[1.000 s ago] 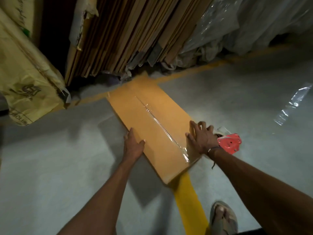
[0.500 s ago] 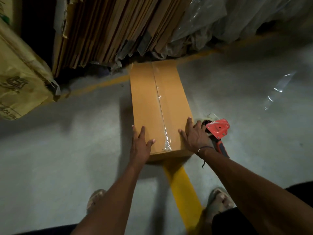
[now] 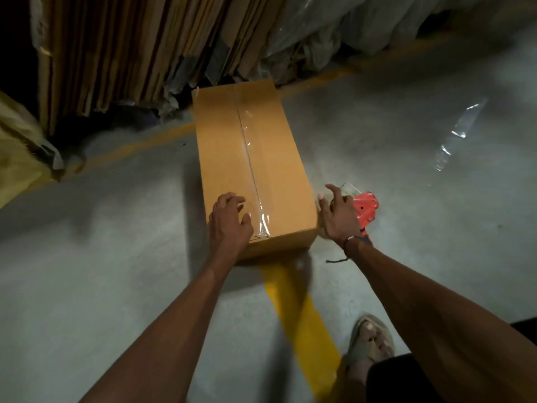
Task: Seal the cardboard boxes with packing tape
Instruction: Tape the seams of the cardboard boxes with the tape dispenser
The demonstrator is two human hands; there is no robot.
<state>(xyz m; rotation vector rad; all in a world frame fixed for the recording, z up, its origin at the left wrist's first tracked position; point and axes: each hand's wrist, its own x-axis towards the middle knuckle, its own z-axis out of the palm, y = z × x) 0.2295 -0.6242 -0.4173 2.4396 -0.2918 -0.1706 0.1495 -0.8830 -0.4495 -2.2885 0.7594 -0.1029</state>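
- A box (image 3: 252,170) lies lengthwise on the grey floor (image 3: 87,271), its near end over a yellow line (image 3: 302,324) painted on the concrete and its far end close to a stack of flat cardboard (image 3: 130,53).
- Clear tape (image 3: 252,167) runs along the box's top seam from the far part to the near edge, where it wrinkles and shines.
- The left hand (image 3: 229,225) rests at the near left of the box top, fingers loosely curled and spread, gripping nothing; the thumb lies just beside the tape's near end.
- The right hand (image 3: 338,216) is at the box's near right corner, fingers spread and relaxed, holding nothing; whether it touches the box side I cannot tell.
- A red tape gun (image 3: 367,210) lies on the floor just right of that hand, partly hidden by it.
- A loose strip of clear film (image 3: 456,135) lies on the floor, well apart to the far right.
- Crumpled plastic sheeting (image 3: 334,33) is heaped at the far right, a yellow sack (image 3: 20,152) sits at the left edge, and a sandalled foot (image 3: 369,341) stands near right of the line.
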